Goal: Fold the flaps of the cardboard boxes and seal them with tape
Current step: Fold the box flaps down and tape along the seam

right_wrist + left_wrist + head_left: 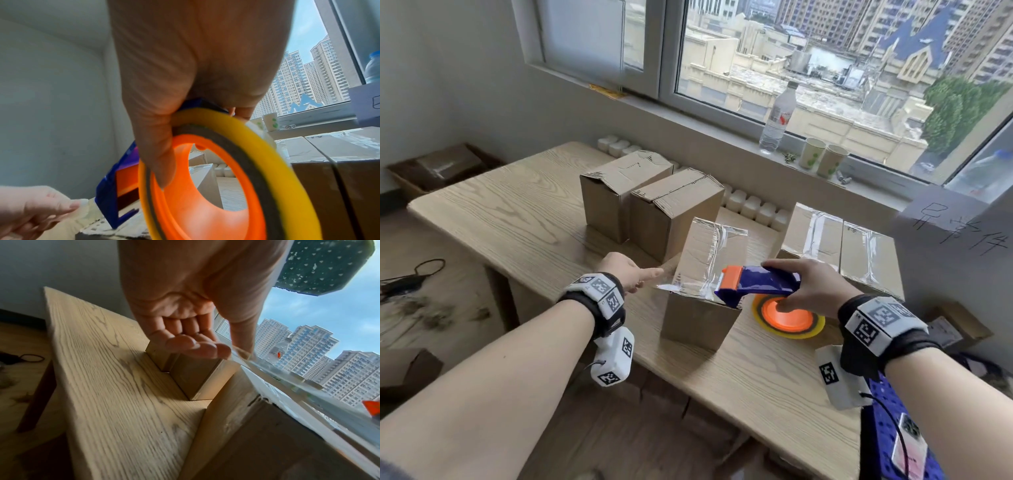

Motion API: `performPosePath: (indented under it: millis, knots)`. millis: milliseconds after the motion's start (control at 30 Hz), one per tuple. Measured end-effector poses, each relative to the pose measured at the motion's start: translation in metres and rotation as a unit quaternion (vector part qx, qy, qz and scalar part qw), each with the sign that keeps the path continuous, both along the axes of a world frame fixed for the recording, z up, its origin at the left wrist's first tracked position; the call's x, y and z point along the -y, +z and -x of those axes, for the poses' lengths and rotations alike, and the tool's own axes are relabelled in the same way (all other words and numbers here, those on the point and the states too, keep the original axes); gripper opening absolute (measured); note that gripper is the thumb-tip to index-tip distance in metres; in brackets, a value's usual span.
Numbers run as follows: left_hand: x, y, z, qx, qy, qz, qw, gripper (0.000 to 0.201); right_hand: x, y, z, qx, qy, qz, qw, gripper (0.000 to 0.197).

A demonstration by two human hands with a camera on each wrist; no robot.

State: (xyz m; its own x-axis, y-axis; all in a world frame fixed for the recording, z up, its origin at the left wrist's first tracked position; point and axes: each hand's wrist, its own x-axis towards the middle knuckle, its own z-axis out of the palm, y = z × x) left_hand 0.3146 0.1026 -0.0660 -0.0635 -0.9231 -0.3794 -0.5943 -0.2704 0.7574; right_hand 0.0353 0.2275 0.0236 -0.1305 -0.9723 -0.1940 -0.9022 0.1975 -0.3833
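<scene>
1. Cardboard boxes stand in two groups on the wooden table (524, 219). Two sealed boxes (839, 246) lie side by side at the right, near the window wall, each with a strip of clear tape along its top seam. I judge these finished.

2. Nearest the person stands the front box (702, 274). Its flaps are down and shiny clear tape (709, 253) covers the top from the far edge to the near one. This box is the one in hand, and the strip looks laid but not yet cut free.

3. The right hand (808, 284) grips the blue and orange tape dispenser (756, 282), fingers curled over its body and the thumb hooked inside the orange core of the yellow roll. The cutter end sits at the near edge of the front box.

4. The left hand (626, 270) reaches to the near left corner of that box. From the left wrist view the fingers (197, 345) are lightly bent and close together, and the thumb (242, 337) appears to pinch a loose tail of clear tape, though blur makes this uncertain.

5. Behind stand two untaped boxes (650, 202), flaps folded shut with no tape visible. These remain to seal, so roughly half the visible work is left.
</scene>
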Motion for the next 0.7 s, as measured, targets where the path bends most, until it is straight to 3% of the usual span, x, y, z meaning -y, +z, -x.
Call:
performPosePath:
  millis: [400, 700]
  knots:
    - [-0.003, -0.007, 0.005, 0.065, 0.003, 0.031, 0.997, 0.047, 0.004, -0.005, -0.009, -0.051, 0.01, -0.017, 0.999, 0.079]
    - [-0.002, -0.025, 0.005, 0.063, -0.012, 0.03, 0.998, 0.046, 0.013, -0.005, -0.012, -0.078, 0.012, -0.034, 0.996, 0.081]
